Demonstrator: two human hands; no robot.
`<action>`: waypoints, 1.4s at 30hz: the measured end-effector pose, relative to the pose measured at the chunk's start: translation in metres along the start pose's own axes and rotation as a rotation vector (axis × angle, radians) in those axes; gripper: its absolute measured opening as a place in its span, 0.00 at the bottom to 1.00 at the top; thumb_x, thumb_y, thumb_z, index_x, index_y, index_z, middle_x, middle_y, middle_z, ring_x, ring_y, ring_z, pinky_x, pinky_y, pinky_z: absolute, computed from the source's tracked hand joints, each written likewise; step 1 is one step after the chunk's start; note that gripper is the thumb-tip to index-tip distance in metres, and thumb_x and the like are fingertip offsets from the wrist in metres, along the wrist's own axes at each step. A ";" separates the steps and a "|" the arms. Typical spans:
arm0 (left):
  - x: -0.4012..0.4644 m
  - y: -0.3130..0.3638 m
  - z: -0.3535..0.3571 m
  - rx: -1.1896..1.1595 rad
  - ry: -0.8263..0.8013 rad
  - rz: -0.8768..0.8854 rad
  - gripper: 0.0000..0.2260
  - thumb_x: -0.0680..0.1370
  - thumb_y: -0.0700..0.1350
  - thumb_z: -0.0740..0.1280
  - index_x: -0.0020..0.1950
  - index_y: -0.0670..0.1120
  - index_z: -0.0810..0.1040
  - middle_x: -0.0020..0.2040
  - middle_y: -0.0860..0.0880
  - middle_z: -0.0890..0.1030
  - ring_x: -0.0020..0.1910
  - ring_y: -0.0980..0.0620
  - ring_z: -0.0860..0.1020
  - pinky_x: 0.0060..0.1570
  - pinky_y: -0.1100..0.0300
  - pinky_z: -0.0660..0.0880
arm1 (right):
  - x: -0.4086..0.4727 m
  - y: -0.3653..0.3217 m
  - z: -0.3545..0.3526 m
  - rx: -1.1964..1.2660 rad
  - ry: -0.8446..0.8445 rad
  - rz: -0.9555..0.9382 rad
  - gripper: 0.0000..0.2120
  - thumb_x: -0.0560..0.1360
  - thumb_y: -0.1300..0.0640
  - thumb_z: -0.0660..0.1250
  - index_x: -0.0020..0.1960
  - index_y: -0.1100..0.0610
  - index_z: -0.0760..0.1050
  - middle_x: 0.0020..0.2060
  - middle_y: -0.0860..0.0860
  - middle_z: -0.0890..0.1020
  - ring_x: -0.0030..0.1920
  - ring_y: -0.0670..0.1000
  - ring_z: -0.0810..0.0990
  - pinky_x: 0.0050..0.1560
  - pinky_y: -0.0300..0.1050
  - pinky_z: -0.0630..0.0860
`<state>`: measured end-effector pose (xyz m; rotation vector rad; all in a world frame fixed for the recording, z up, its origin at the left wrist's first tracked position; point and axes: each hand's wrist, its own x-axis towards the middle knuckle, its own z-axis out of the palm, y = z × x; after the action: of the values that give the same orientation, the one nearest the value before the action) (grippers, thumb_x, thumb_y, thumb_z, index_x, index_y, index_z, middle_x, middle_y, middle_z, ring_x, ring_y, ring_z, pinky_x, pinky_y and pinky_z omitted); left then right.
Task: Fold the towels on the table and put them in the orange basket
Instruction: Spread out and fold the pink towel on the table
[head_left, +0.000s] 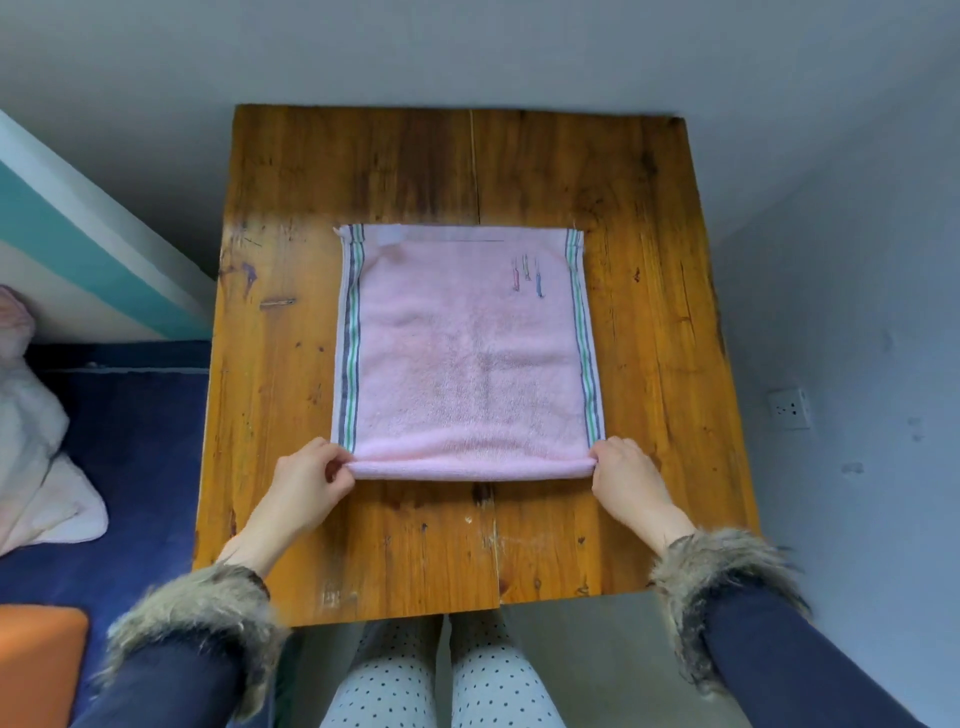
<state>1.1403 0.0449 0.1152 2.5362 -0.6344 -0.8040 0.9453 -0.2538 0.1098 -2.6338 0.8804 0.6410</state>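
A pink towel (467, 353) with striped side borders lies flat in the middle of the wooden table (363, 166), folded once with its doubled edge nearest me. My left hand (306, 488) pinches the near left corner of that fold. My right hand (631, 480) pinches the near right corner. An orange basket (36, 665) shows partly at the bottom left, beside the table.
A blue surface (130, 441) lies left of the table, with a white-pink cloth heap (36, 441) on it. Grey walls stand behind and to the right, with a socket (789, 409) on the right wall. My knees are under the table's near edge.
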 end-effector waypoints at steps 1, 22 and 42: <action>0.000 0.001 -0.006 -0.025 -0.008 -0.009 0.04 0.76 0.41 0.66 0.48 0.44 0.79 0.42 0.49 0.76 0.44 0.47 0.76 0.49 0.53 0.72 | -0.001 0.002 -0.006 0.041 -0.022 0.025 0.11 0.76 0.66 0.55 0.51 0.61 0.74 0.49 0.56 0.77 0.53 0.56 0.73 0.47 0.46 0.67; 0.136 0.060 -0.114 -0.492 0.541 0.096 0.05 0.78 0.47 0.63 0.50 0.49 0.78 0.42 0.58 0.77 0.42 0.63 0.76 0.39 0.71 0.72 | 0.122 -0.026 -0.148 0.877 0.583 -0.027 0.04 0.79 0.58 0.59 0.48 0.56 0.72 0.40 0.48 0.75 0.41 0.41 0.73 0.37 0.24 0.69; 0.248 0.059 -0.085 -0.022 0.580 0.003 0.16 0.79 0.46 0.61 0.64 0.40 0.70 0.61 0.39 0.72 0.57 0.42 0.72 0.53 0.51 0.68 | 0.228 -0.043 -0.112 0.861 0.578 0.237 0.15 0.79 0.54 0.59 0.64 0.57 0.68 0.60 0.53 0.72 0.54 0.46 0.70 0.48 0.34 0.66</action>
<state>1.3566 -0.1146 0.1014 2.5621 -0.4268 -0.0495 1.1707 -0.3781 0.0992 -1.9182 1.2655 -0.4299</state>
